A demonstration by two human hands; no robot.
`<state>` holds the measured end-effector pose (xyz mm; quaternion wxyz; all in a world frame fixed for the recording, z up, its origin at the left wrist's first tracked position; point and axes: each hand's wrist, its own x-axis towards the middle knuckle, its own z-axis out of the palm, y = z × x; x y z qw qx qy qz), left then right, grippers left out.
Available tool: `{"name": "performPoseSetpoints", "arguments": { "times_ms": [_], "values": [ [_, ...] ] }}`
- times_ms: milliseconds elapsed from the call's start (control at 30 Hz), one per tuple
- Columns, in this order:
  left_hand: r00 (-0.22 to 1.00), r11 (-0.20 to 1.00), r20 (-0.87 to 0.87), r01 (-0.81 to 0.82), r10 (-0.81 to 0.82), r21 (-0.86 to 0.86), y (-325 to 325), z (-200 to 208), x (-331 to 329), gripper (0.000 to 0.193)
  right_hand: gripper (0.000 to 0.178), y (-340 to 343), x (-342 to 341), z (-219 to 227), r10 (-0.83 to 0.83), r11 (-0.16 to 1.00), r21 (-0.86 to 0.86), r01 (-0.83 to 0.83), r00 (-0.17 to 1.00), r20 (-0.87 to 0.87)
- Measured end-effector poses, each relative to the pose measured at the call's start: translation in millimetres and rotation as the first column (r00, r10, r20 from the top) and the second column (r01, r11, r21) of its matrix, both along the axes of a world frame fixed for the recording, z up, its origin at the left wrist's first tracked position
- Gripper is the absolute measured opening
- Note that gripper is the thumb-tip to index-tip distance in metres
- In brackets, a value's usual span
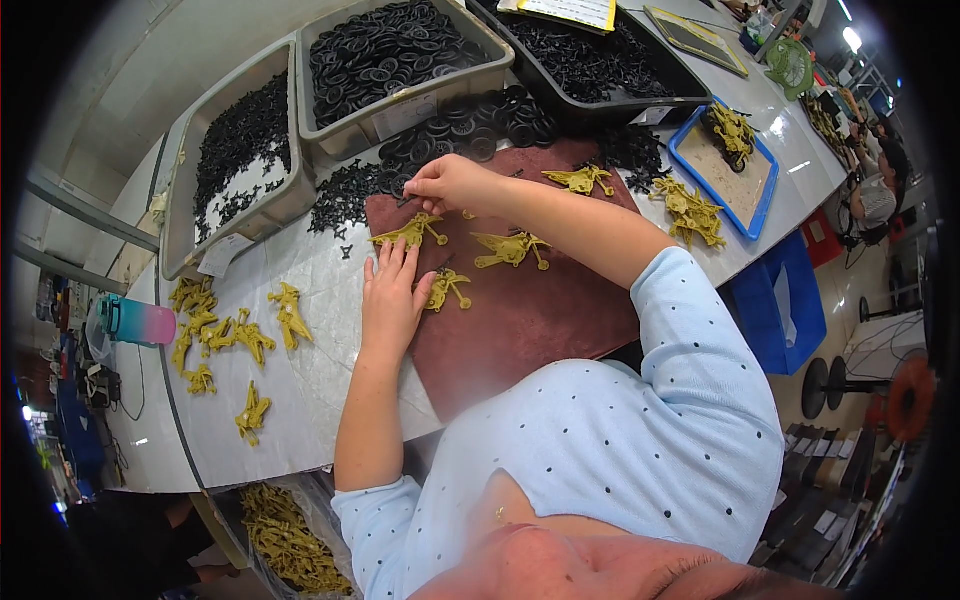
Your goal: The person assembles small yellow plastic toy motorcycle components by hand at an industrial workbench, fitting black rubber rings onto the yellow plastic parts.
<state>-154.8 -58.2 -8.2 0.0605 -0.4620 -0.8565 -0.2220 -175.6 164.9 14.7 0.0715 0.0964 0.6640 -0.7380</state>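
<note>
Brown mat (520, 320): left hand (392, 300) flat, open; right hand (450, 183) seemingly pinching 1 small black part (404, 201).

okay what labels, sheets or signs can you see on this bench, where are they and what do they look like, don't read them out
White rectangular paper label: front wall of the middle grey plastic bin.
White paper tag: lying at the left grey bin's near corner.
Yellow-and-white printed sheet: atop the black tray, far end.
</note>
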Motion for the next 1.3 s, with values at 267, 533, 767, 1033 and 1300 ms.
{"name": "performPoseSetpoints", "arguments": {
  "times_ms": [267, 533, 767, 1033, 1300],
  "values": [
    [1.000, 1.000, 0.010, 0.002, -0.002, -0.011, -0.2, -2.9, 0.5, 0.045, 0.022, 9.0, 0.1, 2.7, -0.005, 0.977, 0.210, 0.031, 0.992, -0.125],
    [1.000, 1.000, -0.016, 0.002, -0.001, 0.019, 0.9, -3.5, 0.0, 0.044, 0.017, 3.0, 9.4, 13.2, 0.098, 0.893, 0.450, -0.026, 0.985, -0.139],
    [1.000, 1.000, -0.026, 0.004, -0.004, -0.004, 1.3, -5.3, -2.0, 0.044, 0.021, 0.2, -4.3, -8.8, 0.366, 0.558, 0.826, 0.075, 0.872, -0.326],
    [1.000, 1.000, 0.003, 0.001, -0.001, -0.028, 0.9, -3.8, -1.1, 0.045, 0.022, 6.1, -10.2, -17.1, 0.400, 0.491, 0.867, 0.087, 0.862, -0.313],
    [1.000, 0.998, 0.020, -0.005, 0.006, -0.059, 0.4, -3.2, 0.3, 0.046, 0.011, 8.2, -0.3, -16.1, 0.266, 0.513, 0.836, 0.195, 0.890, -0.371]
  ]
}}
